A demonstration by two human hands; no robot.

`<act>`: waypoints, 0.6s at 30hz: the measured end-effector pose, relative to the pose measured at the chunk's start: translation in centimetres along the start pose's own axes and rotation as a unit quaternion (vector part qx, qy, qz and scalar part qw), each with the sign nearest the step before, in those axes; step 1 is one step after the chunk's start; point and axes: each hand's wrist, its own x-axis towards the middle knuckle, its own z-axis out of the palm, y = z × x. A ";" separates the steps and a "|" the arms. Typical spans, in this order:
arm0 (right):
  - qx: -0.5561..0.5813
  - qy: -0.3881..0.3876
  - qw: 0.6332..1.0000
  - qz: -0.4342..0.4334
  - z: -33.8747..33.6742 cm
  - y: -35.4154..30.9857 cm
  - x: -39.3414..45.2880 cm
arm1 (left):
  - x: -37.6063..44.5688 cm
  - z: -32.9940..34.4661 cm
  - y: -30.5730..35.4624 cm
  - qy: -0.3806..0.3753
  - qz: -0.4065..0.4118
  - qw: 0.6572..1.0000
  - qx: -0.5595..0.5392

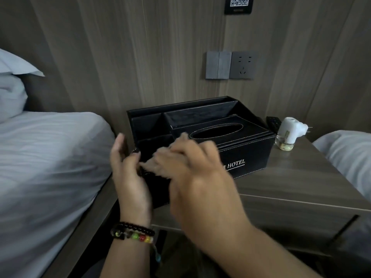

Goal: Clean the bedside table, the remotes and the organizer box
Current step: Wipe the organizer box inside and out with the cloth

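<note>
Organizer box (pixel 247 151) sits on the bedside table (pixel 297 177), left hand (pixel 128 177) cupped loosely on its near left corner, probably steadying it. Right hand (pixel 192 169) is too blurred to tell its grip; a remote (pixel 273 122) lies behind.

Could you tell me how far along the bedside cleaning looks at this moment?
Nothing looks finished for certain. In hand: both hands, left hand and blurred right hand, work at the front left corner of the organizer box; no cloth is visible. Left: a remote lies behind the box, and the bedside table.
</note>
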 end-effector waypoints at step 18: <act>-0.030 0.057 0.992 0.109 -3.4 10.8 0.0 | -2.1 0.9 2.1 -0.045 -0.022 0.996 0.075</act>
